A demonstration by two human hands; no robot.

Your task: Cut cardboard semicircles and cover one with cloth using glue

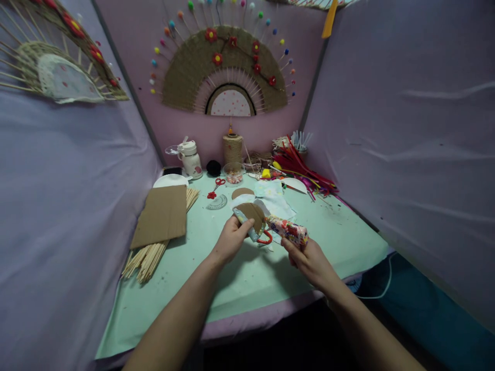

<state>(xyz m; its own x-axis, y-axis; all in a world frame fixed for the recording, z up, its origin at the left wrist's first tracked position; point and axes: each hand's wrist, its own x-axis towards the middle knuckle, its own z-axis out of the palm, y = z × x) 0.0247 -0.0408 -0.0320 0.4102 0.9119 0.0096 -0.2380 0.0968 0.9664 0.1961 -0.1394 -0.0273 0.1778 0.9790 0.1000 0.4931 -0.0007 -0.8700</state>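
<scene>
My left hand (pixel 232 237) is closed on a half-round piece of cardboard (pixel 252 214), its thumb pressed on the near edge, where pale patterned fabric is folded over. In my right hand (pixel 307 257) is a glue gun (pixel 288 229) covered in a colourful pattern, its nozzle pointing left at the rim of the cardboard. Whether the tip touches the cardboard I cannot tell. A red scissors handle (pixel 265 237) shows just beneath the cardboard. Behind the held piece, light patterned cloth (pixel 273 196) and another rounded cardboard piece (pixel 243 194) lie on the table.
Cardboard (pixel 160 214) lies over a bundle of wooden sticks (pixel 149 263) at left. Red-handled scissors (pixel 219 182), a protractor (pixel 217 202), a bottle (pixel 191 161), a twine spool (pixel 232 149) and red pipe cleaners (pixel 296 162) stand or lie further back. A large decorated fan (pixel 185 72) hangs behind.
</scene>
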